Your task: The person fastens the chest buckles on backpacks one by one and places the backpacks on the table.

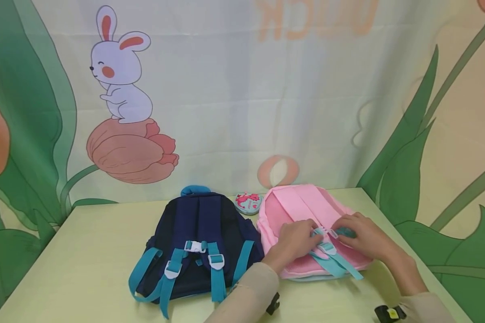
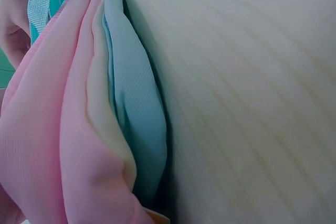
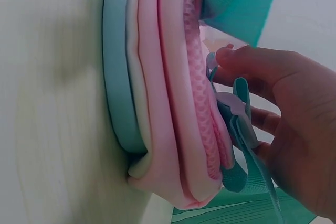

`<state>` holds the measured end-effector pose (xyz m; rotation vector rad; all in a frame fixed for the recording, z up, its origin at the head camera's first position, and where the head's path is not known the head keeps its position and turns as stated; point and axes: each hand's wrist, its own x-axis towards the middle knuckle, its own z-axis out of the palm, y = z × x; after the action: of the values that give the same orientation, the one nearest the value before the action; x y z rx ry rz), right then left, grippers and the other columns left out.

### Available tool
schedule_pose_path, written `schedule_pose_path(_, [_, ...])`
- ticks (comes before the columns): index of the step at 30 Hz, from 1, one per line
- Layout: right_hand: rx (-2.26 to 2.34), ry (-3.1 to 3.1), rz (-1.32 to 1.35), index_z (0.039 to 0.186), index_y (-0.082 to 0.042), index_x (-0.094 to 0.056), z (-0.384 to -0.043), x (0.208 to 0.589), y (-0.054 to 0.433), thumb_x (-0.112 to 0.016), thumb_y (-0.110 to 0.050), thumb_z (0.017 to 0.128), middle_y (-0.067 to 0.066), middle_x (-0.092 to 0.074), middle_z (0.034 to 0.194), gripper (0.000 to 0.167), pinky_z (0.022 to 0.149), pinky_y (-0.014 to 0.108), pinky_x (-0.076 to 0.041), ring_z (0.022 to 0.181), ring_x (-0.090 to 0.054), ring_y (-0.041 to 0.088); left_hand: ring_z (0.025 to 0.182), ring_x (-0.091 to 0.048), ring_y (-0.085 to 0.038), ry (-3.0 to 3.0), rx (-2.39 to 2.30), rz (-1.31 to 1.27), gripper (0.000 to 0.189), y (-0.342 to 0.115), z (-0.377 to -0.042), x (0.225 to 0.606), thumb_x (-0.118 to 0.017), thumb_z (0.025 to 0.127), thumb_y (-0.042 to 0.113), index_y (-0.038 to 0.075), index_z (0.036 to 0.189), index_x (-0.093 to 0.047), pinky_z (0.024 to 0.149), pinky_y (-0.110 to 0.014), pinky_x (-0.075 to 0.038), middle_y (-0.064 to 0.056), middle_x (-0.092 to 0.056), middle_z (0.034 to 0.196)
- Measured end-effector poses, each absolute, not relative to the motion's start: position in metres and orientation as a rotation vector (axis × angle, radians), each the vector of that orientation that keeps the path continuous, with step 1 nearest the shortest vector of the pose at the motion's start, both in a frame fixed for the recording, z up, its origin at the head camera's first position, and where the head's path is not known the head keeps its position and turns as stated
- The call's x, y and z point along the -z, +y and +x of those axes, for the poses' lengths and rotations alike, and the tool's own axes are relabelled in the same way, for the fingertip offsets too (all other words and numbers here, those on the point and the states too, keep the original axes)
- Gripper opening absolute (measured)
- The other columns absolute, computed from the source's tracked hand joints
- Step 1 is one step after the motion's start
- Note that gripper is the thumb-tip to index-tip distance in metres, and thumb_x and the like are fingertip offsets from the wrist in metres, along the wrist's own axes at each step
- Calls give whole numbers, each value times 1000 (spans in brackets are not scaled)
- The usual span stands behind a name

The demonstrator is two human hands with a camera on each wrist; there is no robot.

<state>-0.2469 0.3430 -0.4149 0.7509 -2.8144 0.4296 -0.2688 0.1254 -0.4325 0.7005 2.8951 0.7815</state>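
A pink backpack (image 1: 307, 202) lies on the table with its shoulder straps facing up. Over its lower middle, my left hand (image 1: 294, 240) pinches one side of the chest strap's white buckle (image 1: 324, 230). From the right, my right hand (image 1: 363, 233) grips the other side, its fingertips close to the left ones. Seen in the right wrist view, teal webbing (image 3: 242, 124) hangs in loops by the right fingers. A white strap adjuster (image 1: 328, 249) and loose teal strap ends lie just below the hands. The left wrist view shows mostly the bag's pink side (image 2: 89, 145).
Left of the pink bag, a navy backpack (image 1: 198, 215) with teal straps lies straps up, its white chest buckle (image 1: 195, 246) fastened. Behind, between the bags, sits a small round case (image 1: 248, 203) with a red picture. A printed curtain (image 1: 226, 112) hangs along the table's (image 1: 85, 251) back edge.
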Motion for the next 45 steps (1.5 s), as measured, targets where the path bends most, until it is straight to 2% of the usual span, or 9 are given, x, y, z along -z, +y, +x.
schedule_pose_path(8, [-502,-2845,703,107,-17,-69,-248,415,344,-75,-11,86,-2,-69,102,22,86,48,-51,100,-61,23,71,-49,-3,2922,-780,744,34,117,-267,432,-65,95,41,22,123,-67,73,-25,-41,11,-54,84])
schedule_pose_path(13, [-546,-2859,679,107,-18,-69,-247,412,344,-75,-14,87,-1,-68,101,22,83,45,-52,96,-60,20,73,-49,-4,2945,-757,773,35,113,-265,428,-63,96,41,22,126,-66,71,-23,-41,9,-55,91])
schedule_pose_path(23, [-567,-2750,756,111,-14,-68,-249,409,335,-75,-10,86,-3,-69,102,26,81,41,-56,92,-64,17,92,-52,-6,2967,-746,813,35,103,-260,416,-62,98,39,24,129,-64,86,-25,-46,8,-59,111])
schedule_pose_path(31, [-493,-2667,825,109,-14,-69,-251,405,327,-77,-8,84,-6,-66,101,27,81,36,-54,92,-61,14,91,-53,-6,2887,-900,817,35,89,-259,409,-65,96,35,21,129,-64,86,-25,-46,8,-64,108])
schedule_pose_path(45, [-447,-2659,882,116,-18,-71,-248,394,318,-71,-11,91,-9,-59,105,26,74,27,-50,87,-53,7,86,-52,-3,2871,-971,866,33,76,-260,408,-67,95,31,20,127,-66,79,-20,-43,9,-62,99])
